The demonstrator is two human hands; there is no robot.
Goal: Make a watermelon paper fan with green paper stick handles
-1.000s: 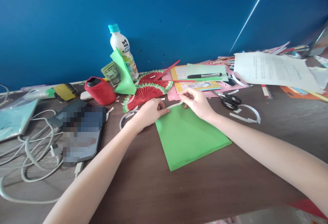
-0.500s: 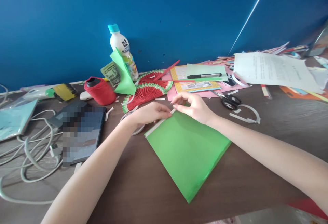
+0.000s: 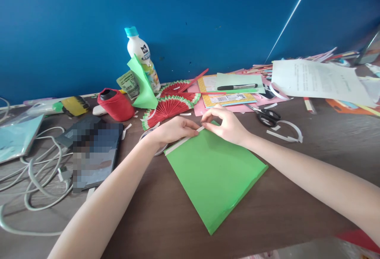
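In the head view, the green paper (image 3: 212, 168) lies on the desk (image 3: 169, 207), a white strip (image 3: 183, 143) along its upper-left edge. The right hand (image 3: 224, 124) has its fingers pinching the strip's upper end; the left hand (image 3: 175, 130) touches the strip beside them, whether pinching I cannot tell.

Two hands (image 3: 175, 129) (image 3: 228, 127), one bottle (image 3: 138, 47), one black marker (image 3: 237, 87), one pair of scissors (image 3: 265, 112)

Bare left forearm (image 3: 109, 195) and right forearm (image 3: 308, 176), both slender, smooth, narrower at the wrists (image 3: 246, 137)
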